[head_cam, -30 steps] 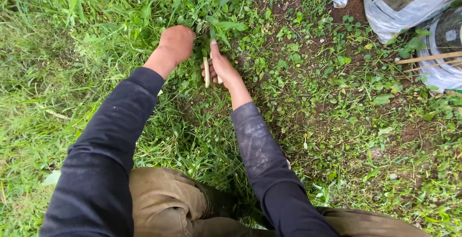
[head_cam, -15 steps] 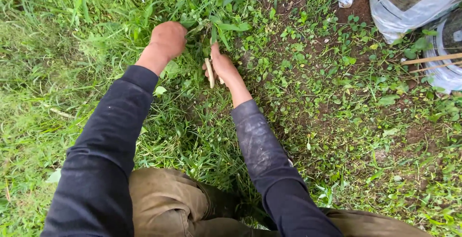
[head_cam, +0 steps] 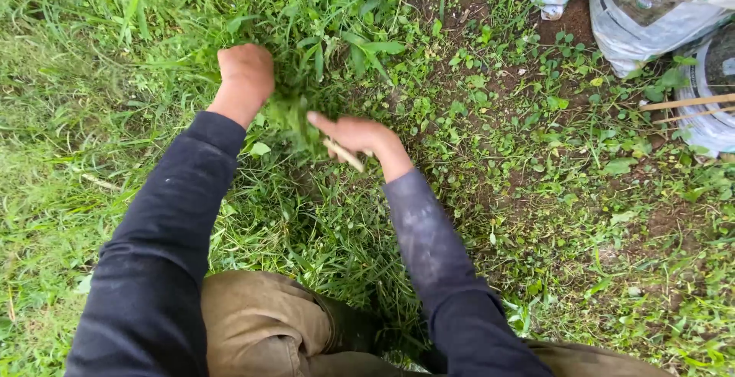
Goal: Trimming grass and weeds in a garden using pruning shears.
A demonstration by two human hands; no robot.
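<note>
Over the weeds: our left hand (head_cam: pixel 245 73) clenched on a grass tuft (head_cam: pixel 295 113), holding it taut.
Right hand (head_cam: pixel 360 136): our fingers grasp a pale wooden handle (head_cam: pixel 342 154); its working end is hidden.

Soft even daylight, faint shadows, hands motion-blurred

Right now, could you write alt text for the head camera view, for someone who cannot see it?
A crouching person's left hand grips a tuft of green grass while the right hand holds a pale wooden tool handle beside it. White plastic sacks lie at upper right on weedy soil.
</note>
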